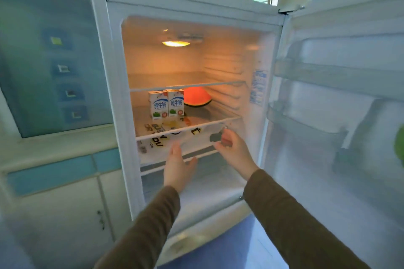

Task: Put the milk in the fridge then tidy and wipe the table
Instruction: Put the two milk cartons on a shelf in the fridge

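Open fridge [102, 72], two white milk cartons [167, 103] with blue lettering, upright, touching, on the middle shelf [188, 130], left grip [178, 166] at their 6 o'clock, wide and flat, cut watermelon [196, 97] at their 2 o'clock, right grip [231, 148] loosely curled, empty.

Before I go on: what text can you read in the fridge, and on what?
"纯牛奶": on the left white milk carton.
"纯牛奶": on the right white milk carton.
Black letters on the white printed bag under the glass shelf: partial, unreadable.
Blue sticker on the fridge wall: too small.
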Tool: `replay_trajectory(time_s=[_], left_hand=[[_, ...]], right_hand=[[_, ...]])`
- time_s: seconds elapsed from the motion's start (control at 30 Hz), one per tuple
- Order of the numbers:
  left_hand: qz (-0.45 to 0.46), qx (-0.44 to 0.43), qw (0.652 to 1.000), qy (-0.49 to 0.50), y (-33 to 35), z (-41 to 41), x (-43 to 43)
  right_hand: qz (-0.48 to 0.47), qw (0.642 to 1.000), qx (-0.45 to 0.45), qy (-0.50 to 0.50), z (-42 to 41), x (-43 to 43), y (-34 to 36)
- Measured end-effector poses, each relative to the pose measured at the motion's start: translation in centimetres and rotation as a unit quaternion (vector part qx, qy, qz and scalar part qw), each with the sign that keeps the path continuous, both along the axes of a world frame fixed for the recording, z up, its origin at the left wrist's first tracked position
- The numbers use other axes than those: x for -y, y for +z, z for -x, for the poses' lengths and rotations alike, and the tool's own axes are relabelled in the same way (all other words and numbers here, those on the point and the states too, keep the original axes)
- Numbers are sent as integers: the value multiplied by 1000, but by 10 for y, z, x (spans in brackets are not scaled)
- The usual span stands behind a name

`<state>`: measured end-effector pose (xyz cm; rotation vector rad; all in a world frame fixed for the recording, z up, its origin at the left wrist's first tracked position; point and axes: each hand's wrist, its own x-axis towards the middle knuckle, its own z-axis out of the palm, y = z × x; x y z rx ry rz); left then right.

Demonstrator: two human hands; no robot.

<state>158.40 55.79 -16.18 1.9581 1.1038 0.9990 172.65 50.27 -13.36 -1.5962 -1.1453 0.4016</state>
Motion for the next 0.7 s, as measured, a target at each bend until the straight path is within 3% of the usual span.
replay_trajectory(time_s=[0.37,0.7], left_hand=[[-16,34,998,-48,14,-67,144],[-86,175,977,-83,28,-124,301]], right_hand=[[-70,995,-13,-65,-33,172,5],[-129,990,15,-63,-51,321,3]])
